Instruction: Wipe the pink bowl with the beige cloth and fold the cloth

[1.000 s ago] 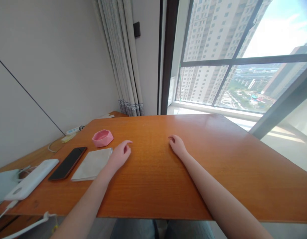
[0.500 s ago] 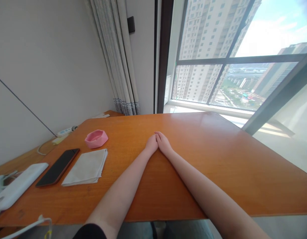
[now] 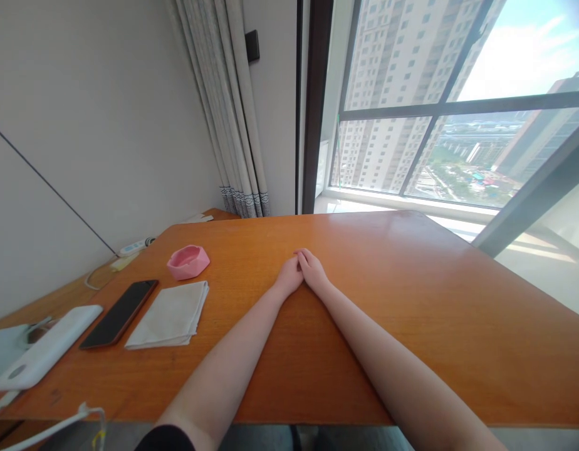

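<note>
At mid-frame the left hand (image 3: 289,277) and right hand (image 3: 312,270) touch on the worktop (image 3: 435,313), nothing visible in them — how open each is cannot be told — while the folded cloth (image 3: 170,314), lower left, looks light and limp, probably best pinched at its layered right edge.

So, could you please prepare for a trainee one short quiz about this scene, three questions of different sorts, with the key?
1. True or false: the left hand and the right hand touch each other.
2. Fill in: directly to the left of the folded white cloth lies the ____.
3. Choose: what colour is the faceted dish? a) white b) pink c) black

Key: 1. True. 2. Phone. 3. b.
</note>
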Demonstrator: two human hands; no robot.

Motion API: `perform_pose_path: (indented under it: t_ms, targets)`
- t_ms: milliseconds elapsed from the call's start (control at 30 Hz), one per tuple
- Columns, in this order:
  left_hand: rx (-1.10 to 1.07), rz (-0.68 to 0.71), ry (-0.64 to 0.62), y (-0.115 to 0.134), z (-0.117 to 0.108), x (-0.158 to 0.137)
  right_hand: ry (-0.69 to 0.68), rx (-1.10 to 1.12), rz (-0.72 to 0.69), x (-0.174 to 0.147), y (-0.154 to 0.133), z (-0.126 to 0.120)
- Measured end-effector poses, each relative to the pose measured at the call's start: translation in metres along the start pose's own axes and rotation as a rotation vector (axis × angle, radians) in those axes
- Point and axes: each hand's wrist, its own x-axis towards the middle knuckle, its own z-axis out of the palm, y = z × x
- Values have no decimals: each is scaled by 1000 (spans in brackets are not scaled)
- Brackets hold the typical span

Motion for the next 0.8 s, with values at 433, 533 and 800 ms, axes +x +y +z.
perform_pose_path:
  t_ms: [433, 533, 800]
  targets:
    - [829, -147, 412, -22, -150, -45, -130, 12, 47, -3, 0, 0]
    - [959, -415, 374, -53, -186, -62, -136, 13, 34, -4, -1, -1]
    - [1038, -557, 200, -89, -222, -68, -124, 27, 27, -5, -2, -3]
